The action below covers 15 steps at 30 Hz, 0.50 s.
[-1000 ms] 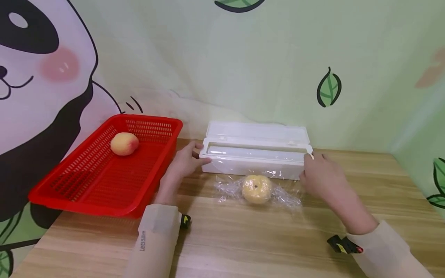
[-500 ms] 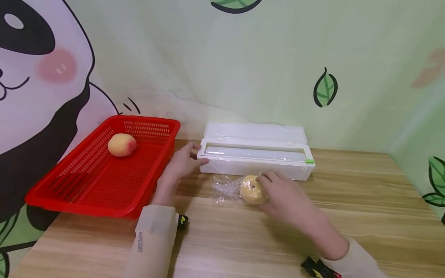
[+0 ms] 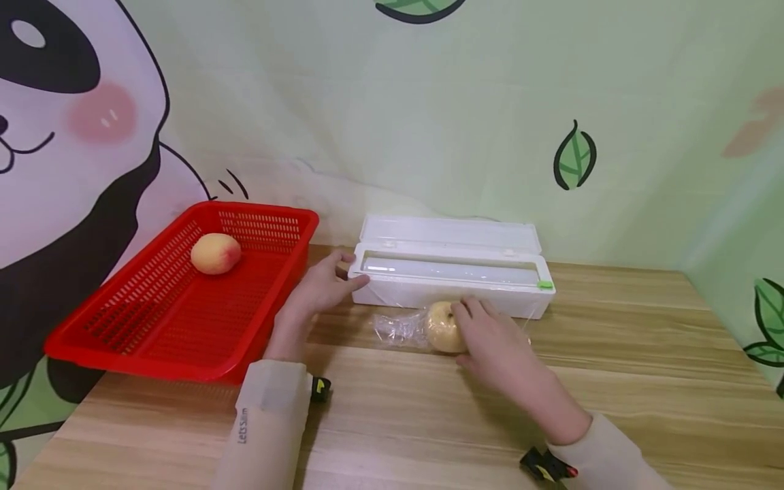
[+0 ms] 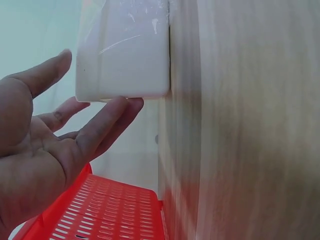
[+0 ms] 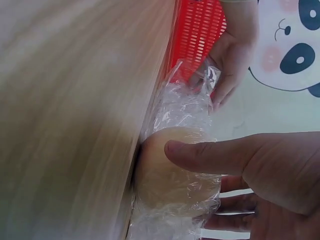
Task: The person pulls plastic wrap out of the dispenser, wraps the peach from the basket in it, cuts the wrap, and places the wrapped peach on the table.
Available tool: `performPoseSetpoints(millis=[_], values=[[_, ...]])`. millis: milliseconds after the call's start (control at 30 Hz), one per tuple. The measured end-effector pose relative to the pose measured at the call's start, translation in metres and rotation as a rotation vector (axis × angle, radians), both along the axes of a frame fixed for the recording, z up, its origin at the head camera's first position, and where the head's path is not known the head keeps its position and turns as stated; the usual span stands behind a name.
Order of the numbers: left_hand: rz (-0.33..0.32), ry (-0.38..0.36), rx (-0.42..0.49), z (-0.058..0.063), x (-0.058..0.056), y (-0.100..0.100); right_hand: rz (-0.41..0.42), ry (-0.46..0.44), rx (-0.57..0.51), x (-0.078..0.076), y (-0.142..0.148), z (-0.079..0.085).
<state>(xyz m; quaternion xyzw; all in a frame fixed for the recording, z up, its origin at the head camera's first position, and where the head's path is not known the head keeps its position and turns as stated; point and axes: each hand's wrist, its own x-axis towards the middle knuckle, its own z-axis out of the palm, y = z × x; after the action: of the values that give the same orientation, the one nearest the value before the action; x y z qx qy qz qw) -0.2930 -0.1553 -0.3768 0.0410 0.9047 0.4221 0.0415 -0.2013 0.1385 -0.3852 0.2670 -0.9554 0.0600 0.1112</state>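
Just in front of the box [image 3: 437, 290], clasps the wrapped fruit [image 3: 442, 329] with the right grip [image 3: 495, 348]; at the box's left end, touches with an unclenched left grip [image 3: 321, 286]. Probably light, firm, slick: best held round the middle.

Head camera looks forward and down; both close, sideways wrist views share the red basket [image 3: 202, 313].

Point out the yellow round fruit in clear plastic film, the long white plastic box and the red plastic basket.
Round yellow film-wrapped fruit [image 3: 441, 330]: head view, visible left side.
Long white plastic box [image 3: 416, 291]: head view, front wall.
Red plastic basket [image 3: 199, 313]: head view, bare floor.
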Motion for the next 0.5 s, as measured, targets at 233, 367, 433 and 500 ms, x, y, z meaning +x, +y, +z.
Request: performPoseSetpoints(millis=[233,367,433,500], values=[[0.015,0.005,-0.026,0.002,-0.001,0.004,-0.024,-0.025,0.002,-0.008,-0.002,-0.003],[0.028,0.047,-0.053,0.003,-0.001,0.007,-0.035,-0.025,0.002,-0.012,-0.003,-0.004],[0.037,0.081,-0.07,0.003,-0.001,0.008,-0.041,-0.025,0.003,-0.014,-0.005,-0.005],[0.055,0.121,-0.083,0.005,0.0,0.008,-0.044,-0.02,0.0,-0.016,-0.007,-0.006]])
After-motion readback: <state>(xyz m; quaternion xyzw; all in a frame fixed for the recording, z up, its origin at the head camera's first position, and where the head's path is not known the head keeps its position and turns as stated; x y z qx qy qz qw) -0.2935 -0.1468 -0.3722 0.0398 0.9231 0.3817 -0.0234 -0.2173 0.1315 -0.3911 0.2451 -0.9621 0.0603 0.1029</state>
